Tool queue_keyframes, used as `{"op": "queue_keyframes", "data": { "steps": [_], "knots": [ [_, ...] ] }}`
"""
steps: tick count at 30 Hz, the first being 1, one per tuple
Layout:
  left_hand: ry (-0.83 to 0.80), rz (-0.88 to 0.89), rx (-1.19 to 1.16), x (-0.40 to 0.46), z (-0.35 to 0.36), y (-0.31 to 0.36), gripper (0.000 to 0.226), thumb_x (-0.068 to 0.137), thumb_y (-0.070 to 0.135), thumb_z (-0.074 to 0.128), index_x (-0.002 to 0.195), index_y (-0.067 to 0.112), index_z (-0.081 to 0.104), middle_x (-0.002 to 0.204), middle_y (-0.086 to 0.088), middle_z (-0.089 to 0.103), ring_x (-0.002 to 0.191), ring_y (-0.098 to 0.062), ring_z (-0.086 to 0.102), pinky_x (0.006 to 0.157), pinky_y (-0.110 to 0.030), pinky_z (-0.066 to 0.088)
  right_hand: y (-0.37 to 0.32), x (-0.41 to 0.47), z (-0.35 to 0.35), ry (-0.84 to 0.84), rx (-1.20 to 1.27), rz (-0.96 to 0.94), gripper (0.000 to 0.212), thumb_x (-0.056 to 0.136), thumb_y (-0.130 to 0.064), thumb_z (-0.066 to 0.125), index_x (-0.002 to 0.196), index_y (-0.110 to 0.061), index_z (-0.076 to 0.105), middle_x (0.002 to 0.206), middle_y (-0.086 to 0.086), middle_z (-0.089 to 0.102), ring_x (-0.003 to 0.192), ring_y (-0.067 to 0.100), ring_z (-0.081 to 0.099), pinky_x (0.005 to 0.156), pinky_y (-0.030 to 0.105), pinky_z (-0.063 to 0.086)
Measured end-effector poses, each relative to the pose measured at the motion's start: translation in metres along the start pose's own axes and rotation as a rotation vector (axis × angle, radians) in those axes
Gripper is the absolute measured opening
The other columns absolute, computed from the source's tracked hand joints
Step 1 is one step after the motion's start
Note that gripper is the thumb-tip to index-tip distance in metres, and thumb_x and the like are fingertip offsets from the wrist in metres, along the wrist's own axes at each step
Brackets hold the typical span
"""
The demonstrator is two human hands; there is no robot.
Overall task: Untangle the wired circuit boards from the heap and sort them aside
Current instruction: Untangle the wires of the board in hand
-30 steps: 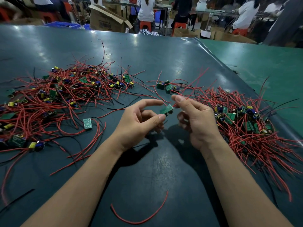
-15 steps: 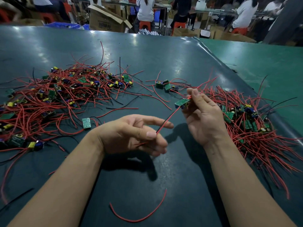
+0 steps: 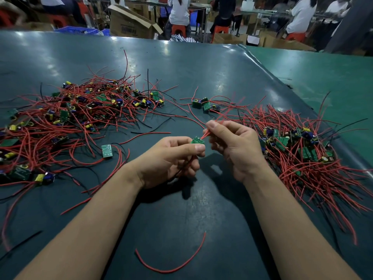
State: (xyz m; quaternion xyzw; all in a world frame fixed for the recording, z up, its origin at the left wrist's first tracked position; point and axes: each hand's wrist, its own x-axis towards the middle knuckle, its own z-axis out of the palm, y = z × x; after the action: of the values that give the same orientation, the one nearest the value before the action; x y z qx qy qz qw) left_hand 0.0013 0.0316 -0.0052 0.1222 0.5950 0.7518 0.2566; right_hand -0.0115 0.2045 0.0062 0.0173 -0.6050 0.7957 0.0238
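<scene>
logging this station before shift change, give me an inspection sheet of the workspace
surface: dark table, green mat at right
job's things: tangled heap left, sorted pile right, small cluster between, lone board
clutter: loose red wire near front edge
hands: left hand pinches a green board; right hand pinches its red leads
cables: nothing seen beyond the boards' wires
surroundings: cardboard box, seated people, orange stools

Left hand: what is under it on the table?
Under the left hand, which pinches a small green board, the dark table shows only the hand's shadow. A dark wire trails below the fingers; whatever lies directly beneath the palm is covered.
</scene>
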Motion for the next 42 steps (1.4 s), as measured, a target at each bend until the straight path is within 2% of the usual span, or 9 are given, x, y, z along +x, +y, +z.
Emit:
{"op": "queue_keyframes", "data": {
  "steps": [6,14,17,20,23,26,30,35,42],
  "knots": [
    [-0.080,-0.026,0.022,-0.004,-0.004,0.005,0.014,0.085,0.019,0.062,0.085,0.005,0.061,0.044,0.000,0.053,0.029,-0.004,0.038,0.036,-0.012,0.030,-0.006,0.005,-0.010,0.212,0.132,0.012,0.023,0.085,-0.008,0.072,0.062,-0.012,0.071,0.067,0.004,0.072,0.052,0.005,0.058,0.047,0.016,0.047],
    [0.024,0.125,-0.085,-0.004,-0.003,0.005,0.016,0.085,0.025,0.061,0.080,0.015,0.072,0.051,-0.001,0.052,0.028,-0.003,0.031,0.036,-0.009,0.027,-0.009,0.009,-0.019,0.524,0.253,-0.104,0.020,0.093,-0.014,0.065,0.074,-0.012,0.064,0.064,-0.001,0.066,0.047,0.004,0.054,0.043,0.018,0.044],
    [0.071,0.182,-0.150,-0.001,-0.003,0.006,0.021,0.090,0.032,0.060,0.087,0.015,0.073,0.051,0.001,0.050,0.028,-0.002,0.029,0.035,-0.010,0.025,-0.011,0.007,-0.016,0.380,0.125,0.009,0.030,0.094,-0.038,0.061,0.075,-0.015,0.059,0.064,0.002,0.060,0.043,0.009,0.051,0.039,0.019,0.036],
    [0.107,0.204,-0.060,0.001,-0.002,0.006,0.026,0.087,0.036,0.053,0.086,0.020,0.074,0.048,0.003,0.041,0.029,-0.004,0.025,0.034,-0.010,0.018,-0.004,-0.005,0.000,-0.133,-0.246,0.268,0.053,0.067,-0.072,0.065,0.063,-0.020,0.056,0.053,0.000,0.053,0.039,0.011,0.043,0.040,0.015,0.025],
    [0.089,0.229,0.116,0.000,0.001,0.004,0.026,0.087,0.039,0.052,0.083,0.025,0.074,0.045,0.004,0.040,0.030,-0.006,0.025,0.034,-0.012,0.017,0.003,-0.014,0.008,-0.399,-0.319,0.263,0.049,0.070,-0.064,0.064,0.062,-0.018,0.053,0.050,-0.001,0.045,0.037,0.009,0.035,0.035,0.014,0.023],
    [0.141,0.252,0.126,-0.002,-0.003,0.006,0.037,0.082,0.040,0.056,0.110,0.021,0.069,0.041,0.002,0.039,0.028,-0.005,0.026,0.033,-0.011,0.022,0.001,-0.014,0.007,-0.359,-0.275,0.201,0.047,0.074,-0.063,0.057,0.055,-0.021,0.054,0.053,0.000,0.046,0.038,0.008,0.036,0.036,0.013,0.025],
    [0.090,0.254,0.240,-0.005,-0.002,0.007,0.035,0.084,0.036,0.054,0.114,0.025,0.069,0.040,0.002,0.043,0.029,-0.004,0.029,0.033,-0.012,0.024,0.001,-0.014,0.007,-0.399,-0.316,0.257,0.054,0.071,-0.072,0.053,0.055,-0.020,0.057,0.051,0.001,0.047,0.036,0.009,0.038,0.038,0.012,0.024],
    [0.021,0.227,0.226,-0.006,-0.001,0.006,0.038,0.086,0.030,0.057,0.123,0.026,0.063,0.048,-0.001,0.052,0.035,-0.005,0.033,0.035,-0.012,0.026,0.001,-0.016,0.008,-0.403,-0.253,0.251,0.044,0.079,-0.058,0.059,0.055,-0.021,0.058,0.049,0.000,0.047,0.034,0.009,0.034,0.037,0.013,0.022],
    [0.019,0.264,0.140,-0.011,-0.022,0.011,0.028,0.088,0.014,0.064,0.116,0.014,0.065,0.065,-0.006,0.062,0.056,-0.012,0.055,0.053,-0.017,0.047,-0.005,-0.005,0.004,0.040,-0.133,-0.001,0.044,0.093,-0.033,0.062,0.052,-0.018,0.058,0.048,-0.003,0.053,0.033,0.007,0.039,0.035,0.012,0.024]
  ]
}}
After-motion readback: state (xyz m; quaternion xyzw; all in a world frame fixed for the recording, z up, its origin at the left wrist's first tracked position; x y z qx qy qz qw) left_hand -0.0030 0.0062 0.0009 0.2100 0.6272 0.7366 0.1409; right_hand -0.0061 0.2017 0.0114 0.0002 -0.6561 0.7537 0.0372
